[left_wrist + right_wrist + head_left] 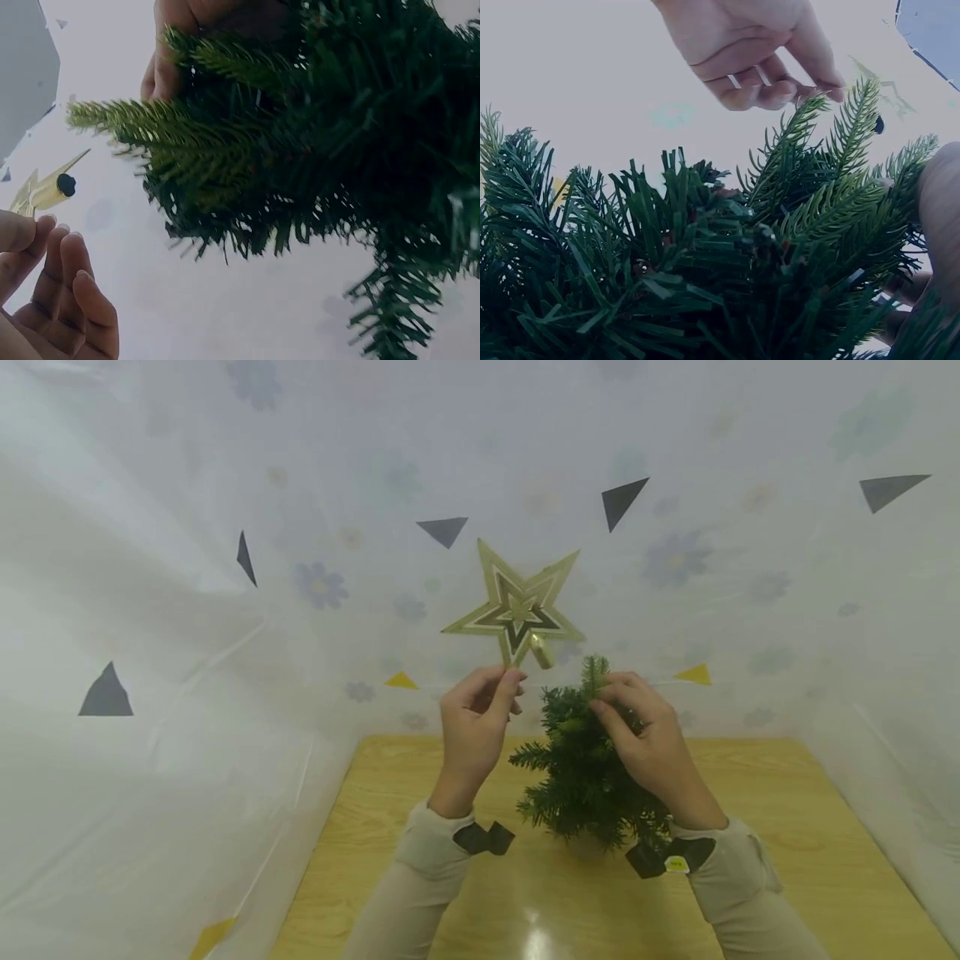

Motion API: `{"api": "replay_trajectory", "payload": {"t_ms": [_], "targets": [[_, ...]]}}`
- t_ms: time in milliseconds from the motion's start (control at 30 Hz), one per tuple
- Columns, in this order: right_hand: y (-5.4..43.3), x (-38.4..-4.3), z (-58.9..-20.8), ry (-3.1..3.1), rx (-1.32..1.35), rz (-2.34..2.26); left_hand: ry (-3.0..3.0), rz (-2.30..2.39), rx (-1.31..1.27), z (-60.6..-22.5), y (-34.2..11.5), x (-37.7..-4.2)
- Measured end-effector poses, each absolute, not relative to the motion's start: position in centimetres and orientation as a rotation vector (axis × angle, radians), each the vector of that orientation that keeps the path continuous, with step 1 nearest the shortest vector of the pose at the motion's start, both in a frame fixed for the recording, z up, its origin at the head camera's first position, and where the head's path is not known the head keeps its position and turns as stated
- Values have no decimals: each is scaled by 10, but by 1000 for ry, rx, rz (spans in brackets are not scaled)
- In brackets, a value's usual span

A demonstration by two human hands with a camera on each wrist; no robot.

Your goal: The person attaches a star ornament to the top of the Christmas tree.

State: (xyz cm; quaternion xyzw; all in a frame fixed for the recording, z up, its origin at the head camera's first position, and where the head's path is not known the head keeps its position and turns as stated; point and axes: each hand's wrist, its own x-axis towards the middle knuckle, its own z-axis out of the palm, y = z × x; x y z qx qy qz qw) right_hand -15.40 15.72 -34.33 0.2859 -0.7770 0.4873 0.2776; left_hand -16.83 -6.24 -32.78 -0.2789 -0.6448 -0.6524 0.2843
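Observation:
A gold star tree topper [517,597] with nested star outlines is held upright by its lowest point. My left hand [474,727] pinches that point between thumb and fingers. The topper's short gold tube [51,192], dark at its end, slants down toward the tree. A small artificial Christmas tree [581,777] stands just to the right, its top sprig below and beside the star, apart from it. My right hand [651,735] holds the sprigs at the treetop between thumb and fingers. Needles hide part of the right fingers [166,71] in the left wrist view.
The tree is on a wooden table [390,827]. Pale sheeting with faint flowers [322,585] encloses the back and sides, with dark triangles [624,503] and yellow triangles [694,674] on it. Black wrist cameras [483,838] sit at both cuffs.

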Motion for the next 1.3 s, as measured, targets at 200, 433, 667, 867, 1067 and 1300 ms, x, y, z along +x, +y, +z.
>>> {"api": "replay_trajectory", "payload": {"t_ms": [200,433,667,867,1067,1300], "targets": [[156,-156,-343,-2079,775,1301,-1716,-1694,-794,-314,-54,-167],[155,-157,-344,-2060,776,1303,-1725,-1669,-845,-308,-50,-170],[155,-159,-346,-2042,783,1304,-1722,-1673,-882,-304,-45,-172],[154,-160,-346,-2008,799,1331,-1766,-1613,-896,-303,-41,-173],[152,-160,-346,-1984,816,1369,-1805,-1543,-874,-300,-40,-170],[150,-159,-344,-1972,833,1415,-1848,-1446,-828,-293,-40,-165]]}}
